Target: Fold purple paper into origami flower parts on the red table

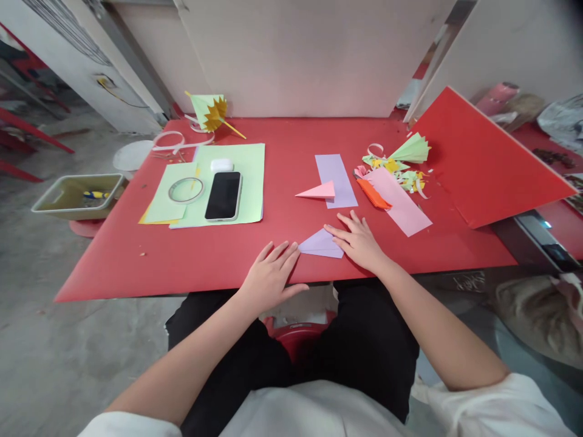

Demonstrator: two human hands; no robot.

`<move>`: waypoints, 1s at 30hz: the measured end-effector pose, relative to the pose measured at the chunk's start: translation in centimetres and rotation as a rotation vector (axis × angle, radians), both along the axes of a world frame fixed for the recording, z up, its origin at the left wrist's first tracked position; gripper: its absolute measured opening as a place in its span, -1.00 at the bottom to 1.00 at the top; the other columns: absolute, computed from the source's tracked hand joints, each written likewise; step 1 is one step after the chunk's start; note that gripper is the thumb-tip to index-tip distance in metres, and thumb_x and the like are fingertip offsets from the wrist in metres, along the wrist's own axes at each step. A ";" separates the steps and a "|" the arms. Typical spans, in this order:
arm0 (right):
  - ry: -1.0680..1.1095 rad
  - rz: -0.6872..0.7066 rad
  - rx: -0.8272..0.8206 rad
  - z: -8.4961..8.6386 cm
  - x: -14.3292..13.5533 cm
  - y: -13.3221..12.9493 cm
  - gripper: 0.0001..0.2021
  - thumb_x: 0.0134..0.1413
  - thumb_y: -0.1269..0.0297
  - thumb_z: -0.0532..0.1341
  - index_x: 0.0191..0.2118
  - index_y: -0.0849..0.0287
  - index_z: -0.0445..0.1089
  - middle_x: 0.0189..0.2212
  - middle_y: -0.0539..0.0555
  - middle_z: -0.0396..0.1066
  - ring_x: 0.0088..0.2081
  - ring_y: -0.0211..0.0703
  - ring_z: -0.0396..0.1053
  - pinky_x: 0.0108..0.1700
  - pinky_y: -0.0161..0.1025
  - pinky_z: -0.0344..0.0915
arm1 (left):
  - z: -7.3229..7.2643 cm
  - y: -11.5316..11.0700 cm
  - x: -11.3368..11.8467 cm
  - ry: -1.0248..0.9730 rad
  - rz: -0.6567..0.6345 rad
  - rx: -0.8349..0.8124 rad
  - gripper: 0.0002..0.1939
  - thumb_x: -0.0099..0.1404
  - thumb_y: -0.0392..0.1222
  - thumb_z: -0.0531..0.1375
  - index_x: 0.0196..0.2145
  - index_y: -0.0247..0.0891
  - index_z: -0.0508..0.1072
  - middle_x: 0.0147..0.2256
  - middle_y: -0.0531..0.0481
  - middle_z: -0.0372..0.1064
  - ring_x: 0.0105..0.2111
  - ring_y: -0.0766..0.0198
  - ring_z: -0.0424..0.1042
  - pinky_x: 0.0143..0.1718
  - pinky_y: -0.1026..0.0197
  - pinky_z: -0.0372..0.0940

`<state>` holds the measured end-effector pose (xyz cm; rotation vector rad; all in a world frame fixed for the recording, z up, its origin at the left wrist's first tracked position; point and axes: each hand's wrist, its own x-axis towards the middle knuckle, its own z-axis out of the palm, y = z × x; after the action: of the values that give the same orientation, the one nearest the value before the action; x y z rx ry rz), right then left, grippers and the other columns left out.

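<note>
Workshop-like room — concrete floor (91, 340); red worktable (286, 167); plastic bin (75, 210)

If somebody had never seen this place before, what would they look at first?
Probably the big red table, with a red board at its right end. Next, maybe the purple paper at the near edge, with the left hand at its pointed tip and the right hand at its wider end. The little green and gold paper umbrella at the back left stands out too.
</note>
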<state>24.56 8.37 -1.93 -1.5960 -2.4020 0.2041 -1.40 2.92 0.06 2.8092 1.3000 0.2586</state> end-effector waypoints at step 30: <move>0.527 0.300 -0.277 2.7 -8.3 0.3 -0.47 0.24 0.08 -0.14 0.25 0.20 -0.03 0.27 0.10 -0.09 0.29 -0.22 -0.20 0.29 -0.10 -0.16 | -1.7 0.8 5.6 -0.014 -0.036 -0.050 -0.12 0.18 0.37 -0.15 0.07 -0.53 0.29 0.03 -0.39 0.28 0.18 -0.14 0.06 0.19 -0.12 -0.16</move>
<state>16.21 8.69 0.78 -1.0776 -2.2308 0.9227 4.19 3.73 -1.66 2.7807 1.2345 0.2407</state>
